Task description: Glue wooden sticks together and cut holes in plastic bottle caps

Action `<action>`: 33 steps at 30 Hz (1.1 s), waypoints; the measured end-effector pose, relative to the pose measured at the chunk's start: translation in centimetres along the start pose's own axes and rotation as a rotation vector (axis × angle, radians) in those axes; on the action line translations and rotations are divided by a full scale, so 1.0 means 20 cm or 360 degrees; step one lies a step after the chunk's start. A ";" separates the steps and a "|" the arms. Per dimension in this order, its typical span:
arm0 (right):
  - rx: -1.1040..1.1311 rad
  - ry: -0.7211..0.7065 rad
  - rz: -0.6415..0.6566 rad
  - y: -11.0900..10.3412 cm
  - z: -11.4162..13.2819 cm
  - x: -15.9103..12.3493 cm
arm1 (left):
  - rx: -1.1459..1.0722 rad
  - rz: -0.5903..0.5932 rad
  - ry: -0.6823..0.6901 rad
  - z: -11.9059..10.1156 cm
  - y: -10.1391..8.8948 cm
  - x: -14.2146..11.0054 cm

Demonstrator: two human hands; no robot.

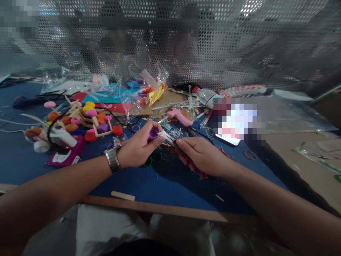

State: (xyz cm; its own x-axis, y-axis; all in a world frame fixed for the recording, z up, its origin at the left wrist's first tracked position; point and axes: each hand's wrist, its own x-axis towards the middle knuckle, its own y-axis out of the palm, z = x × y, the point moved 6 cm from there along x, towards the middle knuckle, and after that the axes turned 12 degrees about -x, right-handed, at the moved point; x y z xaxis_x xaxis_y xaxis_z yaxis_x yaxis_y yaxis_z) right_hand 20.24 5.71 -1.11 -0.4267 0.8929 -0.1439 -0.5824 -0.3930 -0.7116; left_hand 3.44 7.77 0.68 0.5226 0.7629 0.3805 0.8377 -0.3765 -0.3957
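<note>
Between the thumb and fingers of my left hand (138, 146) is a small purple bottle cap (154, 134), with its hollow side partly showing. My right hand (198, 154) grips a pair of scissors (168, 137); red handles show beneath the palm. The scissor blades reach to the cap's edge, close to my left thumb. Whether they are cutting into it I cannot tell. Under my left hand, green round caps (156, 156) lie on the blue tabletop (170, 185), partly hidden.
A pink glue gun (179, 116) lies behind my hands, among scraps. Left are craft-stick models with coloured caps (92, 121) and a purple power strip (66, 153) with a plugged-in white adapter. A lit phone (233, 126) stands right. One craft stick (123, 195) lies near the front edge.
</note>
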 end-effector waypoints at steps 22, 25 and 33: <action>-0.0063 -0.0152 -0.0116 -0.02 0.00 0.01 | 0.0152 0.0177 -0.0044 -0.02 0.00 0.00; -0.0119 -0.0197 -0.0172 -0.04 0.02 0.00 | 0.0078 0.0149 -0.0076 -0.01 0.01 0.00; 0.0129 -0.0031 0.0062 -0.02 0.00 0.01 | -0.0033 0.0029 -0.0090 0.00 -0.02 0.01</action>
State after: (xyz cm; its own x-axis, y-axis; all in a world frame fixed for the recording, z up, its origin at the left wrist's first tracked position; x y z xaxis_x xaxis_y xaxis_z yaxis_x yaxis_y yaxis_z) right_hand 20.50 6.00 -0.89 -0.4631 0.8724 -0.1564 -0.6188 -0.4446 -0.6476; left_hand 3.26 8.07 1.01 0.5283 0.7843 0.3253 0.8317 -0.4009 -0.3841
